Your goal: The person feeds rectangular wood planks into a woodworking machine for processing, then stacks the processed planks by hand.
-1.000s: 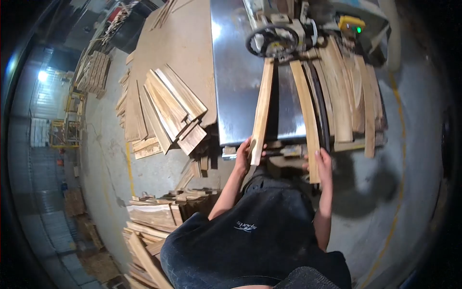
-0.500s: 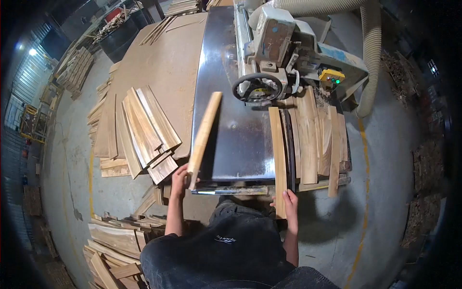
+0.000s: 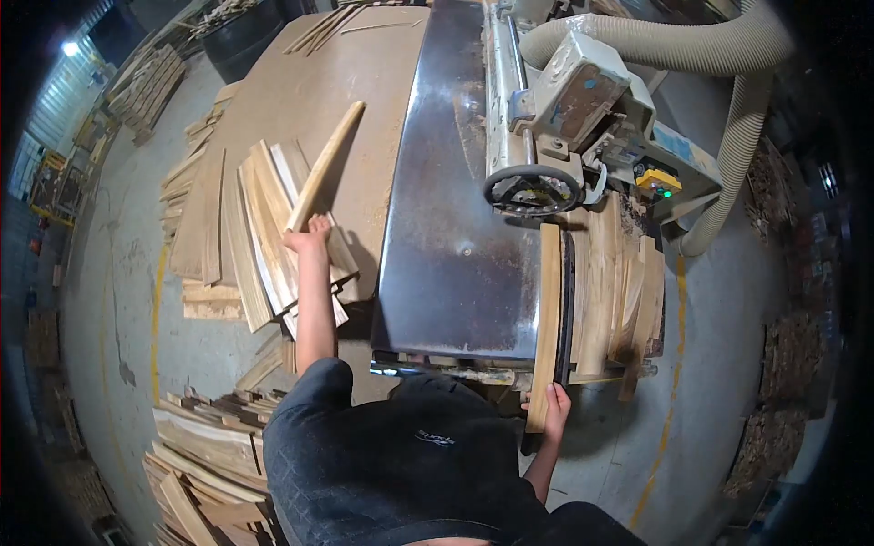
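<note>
My left hand [image 3: 309,234] reaches out to the left and grips the near end of a narrow wooden strip [image 3: 330,162]. The strip slants away to the right, above a pile of wooden boards [image 3: 258,218] on the brown sheet-topped table. Low on the right, my right hand [image 3: 557,411] is closed around the near end of another wooden strip [image 3: 546,318]. That one lies lengthwise along the right side of the dark metal machine table [image 3: 446,300], beside a black guide rail [image 3: 566,305]. Its near end juts past the table's front edge.
A saw-like machine with a black handwheel [image 3: 533,191] stands over the metal table, with a ribbed hose [image 3: 674,45] behind it. More boards [image 3: 598,291] lie right of the rail. Stacked offcuts [image 3: 205,446] sit low at left. The brown tabletop [image 3: 364,68] adjoins the metal one.
My left hand has carried its strip leftward and away from me, from the metal table's front left corner to over the board pile. My right hand still holds its strip by the rail.
</note>
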Tool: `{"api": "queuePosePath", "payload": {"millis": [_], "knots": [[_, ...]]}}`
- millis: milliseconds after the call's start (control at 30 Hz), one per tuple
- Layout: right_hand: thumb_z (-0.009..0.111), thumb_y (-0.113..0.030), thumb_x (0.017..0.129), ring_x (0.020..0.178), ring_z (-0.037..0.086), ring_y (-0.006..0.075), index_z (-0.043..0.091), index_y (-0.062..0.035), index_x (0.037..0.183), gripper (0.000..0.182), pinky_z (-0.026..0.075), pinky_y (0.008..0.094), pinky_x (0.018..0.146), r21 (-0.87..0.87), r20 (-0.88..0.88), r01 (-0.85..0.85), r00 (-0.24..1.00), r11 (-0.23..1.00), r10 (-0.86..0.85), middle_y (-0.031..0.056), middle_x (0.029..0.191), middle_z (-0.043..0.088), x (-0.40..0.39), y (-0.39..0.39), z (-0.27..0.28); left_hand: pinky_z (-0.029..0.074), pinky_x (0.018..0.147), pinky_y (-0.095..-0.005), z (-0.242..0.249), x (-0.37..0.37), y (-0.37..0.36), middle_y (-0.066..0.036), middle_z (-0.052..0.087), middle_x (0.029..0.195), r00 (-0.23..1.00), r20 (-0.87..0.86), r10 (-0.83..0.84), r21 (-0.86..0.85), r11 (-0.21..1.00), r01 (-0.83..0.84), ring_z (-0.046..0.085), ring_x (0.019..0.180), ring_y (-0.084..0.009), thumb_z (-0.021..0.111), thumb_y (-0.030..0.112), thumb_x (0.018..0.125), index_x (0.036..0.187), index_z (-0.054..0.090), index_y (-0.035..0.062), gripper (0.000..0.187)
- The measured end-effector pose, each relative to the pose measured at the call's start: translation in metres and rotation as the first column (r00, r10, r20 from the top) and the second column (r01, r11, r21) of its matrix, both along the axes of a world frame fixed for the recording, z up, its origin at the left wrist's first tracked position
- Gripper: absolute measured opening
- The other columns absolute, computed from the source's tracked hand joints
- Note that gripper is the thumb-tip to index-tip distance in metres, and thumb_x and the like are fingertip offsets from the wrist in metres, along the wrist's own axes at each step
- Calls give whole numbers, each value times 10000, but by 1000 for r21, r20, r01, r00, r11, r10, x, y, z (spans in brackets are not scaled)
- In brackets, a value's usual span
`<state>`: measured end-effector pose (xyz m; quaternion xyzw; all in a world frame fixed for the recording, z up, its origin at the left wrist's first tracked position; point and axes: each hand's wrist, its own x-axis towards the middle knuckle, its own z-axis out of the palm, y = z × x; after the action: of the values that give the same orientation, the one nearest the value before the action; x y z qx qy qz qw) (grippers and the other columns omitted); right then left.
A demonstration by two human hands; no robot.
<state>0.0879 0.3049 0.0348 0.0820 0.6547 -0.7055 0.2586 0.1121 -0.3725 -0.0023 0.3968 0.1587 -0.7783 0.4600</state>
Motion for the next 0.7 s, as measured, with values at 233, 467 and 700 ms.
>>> {"api": "queuePosePath", "payload": {"millis": [233, 467, 700], "knots": [[557, -226, 985, 622, 658, 204, 621, 28, 1041, 268, 607, 403, 544, 82, -63, 107, 993, 991, -102, 105, 782, 657, 2, 2, -17, 506, 545, -292, -48, -54, -110, -103, 590, 870, 711, 621, 329, -511, 858, 49, 572, 675, -168, 557, 192, 923, 955, 576, 68, 129], [589, -244, 970, 595, 640, 178, 641, 4, 997, 255, 596, 378, 524, 157, -64, 176, 984, 972, -168, 82, 779, 656, 5, -4, -9, 531, 583, -185, 44, -99, -32, -99, 650, 825, 931, 330, -155, -573, 751, 328, 637, 673, -133, 638, -25, 866, 948, 605, -29, 88], [608, -253, 960, 605, 640, 167, 643, -5, 981, 251, 572, 350, 524, 217, -7, 200, 979, 955, -204, 78, 765, 656, 3, -11, 3, 583, 690, -202, 51, -144, 90, -196, 668, 1141, 794, 84, -602, -596, 608, 525, 687, 851, -148, 585, -22, 916, 1217, 535, -33, 305]]}}
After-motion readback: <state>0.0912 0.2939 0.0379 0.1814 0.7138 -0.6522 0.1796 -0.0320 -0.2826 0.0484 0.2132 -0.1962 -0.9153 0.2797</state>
